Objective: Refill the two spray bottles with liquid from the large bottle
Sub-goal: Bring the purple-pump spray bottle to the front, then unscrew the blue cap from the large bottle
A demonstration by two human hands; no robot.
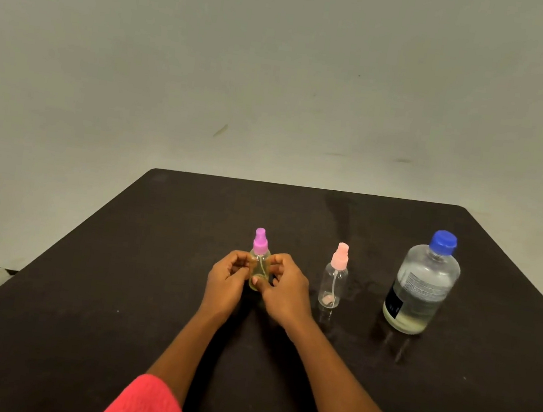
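Red sleeves (147, 404) lead to a left hand (228, 278) and right hand (283, 290) whose fingers curl round the purple-topped spray bottle (259, 268) mid-table (109, 323), seemingly filled, while the pink-topped spray bottle (333, 283) beside it looks empty and the large bottle (420, 287) stands capped.

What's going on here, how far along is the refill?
A person holds the purple-capped spray bottle upright on the black table, left hand and right hand gripping either side. It holds yellowish liquid and its sprayer is on. The pink-capped spray bottle stands untouched to its right and looks almost empty. The large bottle stands farthest right, blue cap on, partly full.
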